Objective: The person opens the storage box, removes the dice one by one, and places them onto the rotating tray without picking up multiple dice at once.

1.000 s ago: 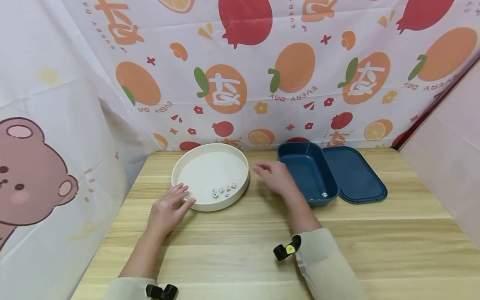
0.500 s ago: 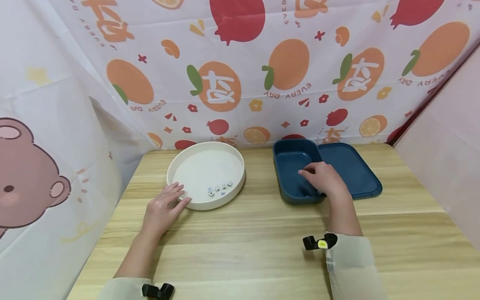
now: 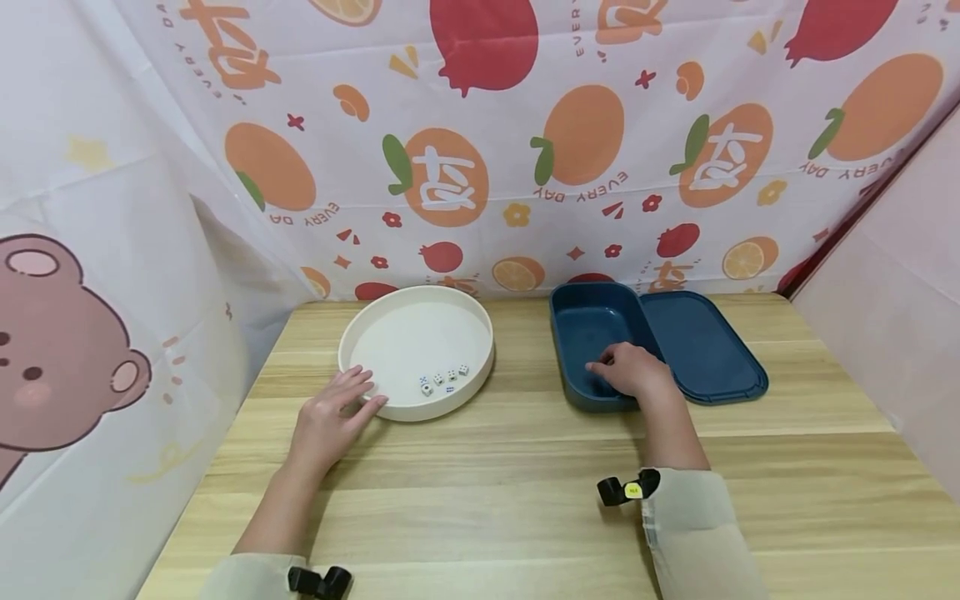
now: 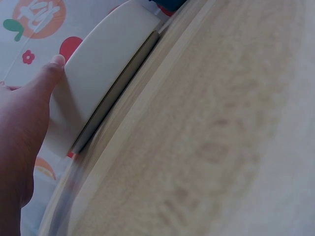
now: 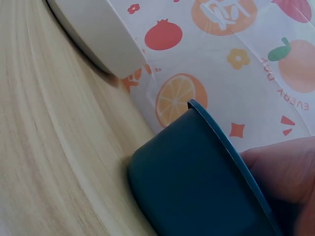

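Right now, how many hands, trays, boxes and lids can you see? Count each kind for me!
Hands: 2, one left hand and one right hand
Trays: 1 round white tray
Boxes: 1 blue box
Lids: 1 blue lid
Total: 5

Soft light brightens the head view; the left wrist view is dimmer, its tabletop (image 4: 211, 147) blurred.

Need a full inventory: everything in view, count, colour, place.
Round tray: 1, cream, left on table
Dice: six visible, white, inside the tray
Container: 1, dark blue, right of tray
Lid: 1, dark blue, right of container
Table: 1, pale wood, underneath
Fruit cloth: 1, white, behind
Bear cloth: 1, white, left
Side panel: 1, pale, right
Wrist cameras: 2, black, at cuffs
Sleeves: 2, beige, on forearms
Left hand: 1, bare, at tray's rim
Right hand: 1, bare, over container
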